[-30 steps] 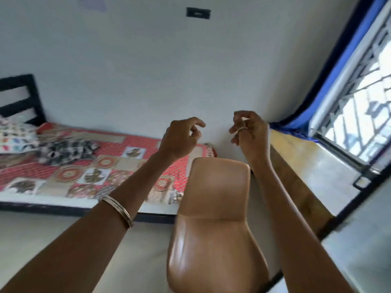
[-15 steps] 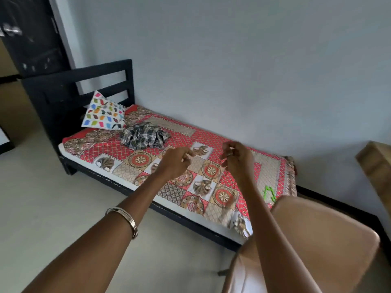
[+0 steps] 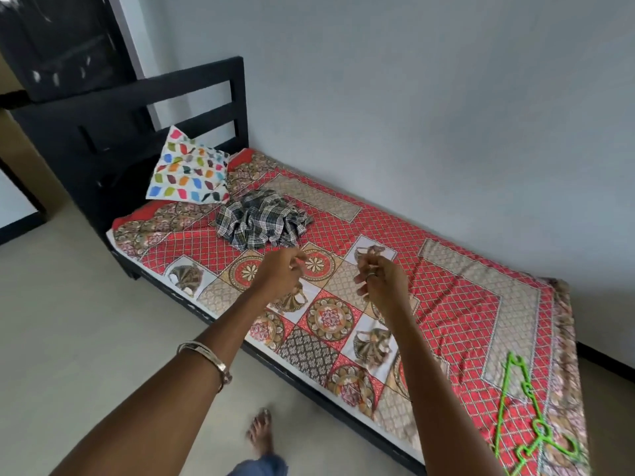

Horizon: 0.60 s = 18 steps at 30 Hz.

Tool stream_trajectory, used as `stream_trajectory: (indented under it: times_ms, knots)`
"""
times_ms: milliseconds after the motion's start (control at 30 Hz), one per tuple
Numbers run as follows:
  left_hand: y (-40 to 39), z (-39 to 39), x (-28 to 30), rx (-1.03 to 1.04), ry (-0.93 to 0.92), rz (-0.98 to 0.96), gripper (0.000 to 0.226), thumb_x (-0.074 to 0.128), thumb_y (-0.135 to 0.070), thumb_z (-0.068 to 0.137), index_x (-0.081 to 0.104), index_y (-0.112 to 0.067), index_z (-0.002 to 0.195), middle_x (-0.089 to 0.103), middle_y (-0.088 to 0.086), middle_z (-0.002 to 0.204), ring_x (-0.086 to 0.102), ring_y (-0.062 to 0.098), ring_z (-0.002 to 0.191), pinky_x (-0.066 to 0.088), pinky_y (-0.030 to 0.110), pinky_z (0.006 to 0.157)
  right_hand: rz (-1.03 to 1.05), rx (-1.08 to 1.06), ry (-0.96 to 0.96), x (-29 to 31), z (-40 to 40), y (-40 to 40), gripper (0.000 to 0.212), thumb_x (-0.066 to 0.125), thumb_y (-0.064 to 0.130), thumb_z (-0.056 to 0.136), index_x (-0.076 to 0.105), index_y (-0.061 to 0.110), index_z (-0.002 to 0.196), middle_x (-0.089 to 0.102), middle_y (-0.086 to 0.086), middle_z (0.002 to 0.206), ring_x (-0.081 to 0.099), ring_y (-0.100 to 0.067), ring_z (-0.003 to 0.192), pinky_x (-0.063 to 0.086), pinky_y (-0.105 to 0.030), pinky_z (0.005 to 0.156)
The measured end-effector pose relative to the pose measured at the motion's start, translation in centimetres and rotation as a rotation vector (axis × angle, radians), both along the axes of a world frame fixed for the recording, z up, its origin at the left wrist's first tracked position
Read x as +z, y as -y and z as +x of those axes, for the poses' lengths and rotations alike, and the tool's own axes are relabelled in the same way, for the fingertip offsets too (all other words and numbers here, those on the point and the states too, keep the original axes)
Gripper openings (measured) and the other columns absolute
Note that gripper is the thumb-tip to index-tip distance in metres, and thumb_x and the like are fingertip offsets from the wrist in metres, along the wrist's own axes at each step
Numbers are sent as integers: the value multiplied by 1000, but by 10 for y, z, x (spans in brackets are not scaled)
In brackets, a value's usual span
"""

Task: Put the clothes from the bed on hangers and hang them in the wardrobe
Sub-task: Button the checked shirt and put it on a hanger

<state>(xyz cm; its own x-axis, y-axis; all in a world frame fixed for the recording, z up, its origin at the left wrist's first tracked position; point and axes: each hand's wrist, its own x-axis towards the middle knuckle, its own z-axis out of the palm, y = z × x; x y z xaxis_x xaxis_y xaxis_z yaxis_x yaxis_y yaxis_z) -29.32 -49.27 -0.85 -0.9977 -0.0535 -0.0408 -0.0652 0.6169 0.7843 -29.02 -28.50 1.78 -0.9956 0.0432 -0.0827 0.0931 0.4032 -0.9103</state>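
Both hands hover over the bed [image 3: 464, 297], holding nothing: the left hand [image 3: 280, 273] and right hand [image 3: 381, 283] have loosely curled fingers. A checked garment [image 3: 263, 219] lies crumpled on the bed just beside the pillow [image 3: 187, 171]. Green hangers [image 3: 525, 417] lie at the bed's foot end.

Plastic hangers [image 3: 525, 420], crumpled checked cloth shirt [image 3: 263, 218]

Your clothes sit up near the head of the bed [image 3: 464, 297]: one crumpled black-and-white checked garment [image 3: 263, 221], heaped on the red patterned bedspread just beside the pillow. Down at the foot end you've got green plastic hangers [image 3: 525, 420] lying flat, overlapping.
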Motion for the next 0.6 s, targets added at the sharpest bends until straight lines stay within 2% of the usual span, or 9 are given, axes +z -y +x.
stream_trajectory:
  times_ms: [133, 200, 233, 300, 367, 400, 467, 500, 600]
  knots:
    - [37, -79, -27, -3, 113, -14, 28, 61, -7, 89, 62, -13, 116, 67, 7, 112, 66, 18, 86, 50, 21, 59, 20, -12, 108, -20, -68, 26, 31, 40, -10, 93, 62, 12, 95, 69, -14, 86, 59, -15, 59, 41, -14, 41]
    - [58, -132, -39, 9, 162, -32, 28, 60, -7, 90, 62, -10, 117, 65, 11, 118, 64, 21, 97, 50, 21, 62, 2, -41, 147, -33, -111, 38, 35, 41, -10, 91, 61, 18, 89, 70, -12, 85, 60, -15, 61, 42, -15, 42]
    - [65, -146, -41, 23, 184, -47, 28, 59, -7, 90, 61, -9, 118, 64, 12, 119, 64, 22, 98, 50, 22, 61, 3, -53, 162, -36, -123, 42, 35, 42, -10, 91, 62, 19, 90, 71, -12, 85, 61, -16, 62, 43, -15, 43]
    - [78, -176, -51, 52, 251, -83, 26, 58, -7, 91, 61, -7, 117, 64, 13, 118, 66, 25, 86, 54, 31, 62, 1, -69, 214, -50, -150, 51, 30, 44, -7, 92, 63, 14, 100, 71, -10, 85, 61, -16, 61, 43, -16, 43]
    - [91, -210, -67, 41, 314, -107, 27, 58, -6, 91, 61, -6, 117, 63, 14, 119, 64, 21, 76, 55, 27, 57, -5, -69, 259, -68, -180, 58, 25, 48, -3, 94, 63, 11, 109, 71, -10, 88, 62, -15, 62, 43, -16, 44]
    - [99, -232, -77, 36, 344, -126, 27, 58, -5, 90, 62, -5, 117, 63, 14, 120, 65, 21, 81, 55, 26, 62, -14, -63, 285, -81, -202, 64, 24, 49, -1, 94, 62, 10, 111, 71, -12, 90, 63, -16, 63, 43, -17, 45]
    - [112, -262, -92, 29, 401, -172, 28, 61, -7, 88, 65, -7, 116, 64, 13, 121, 65, 23, 99, 55, 32, 84, -11, -38, 341, -100, -235, 72, 28, 47, -3, 93, 60, 11, 114, 71, -14, 92, 63, -17, 65, 43, -17, 44]
    - [120, -282, -101, 38, 422, -198, 27, 63, -9, 88, 66, -9, 115, 65, 12, 120, 64, 23, 102, 53, 35, 90, -8, -25, 369, -113, -255, 79, 31, 46, -5, 92, 59, 10, 114, 71, -15, 92, 62, -17, 64, 42, -17, 43]
    - [133, -324, -129, 71, 477, -228, 27, 63, -12, 88, 65, -10, 115, 64, 10, 120, 64, 20, 95, 54, 34, 85, 33, 20, 435, -149, -301, 93, 25, 50, -2, 93, 61, 9, 112, 71, -16, 97, 62, -15, 60, 43, -18, 42]
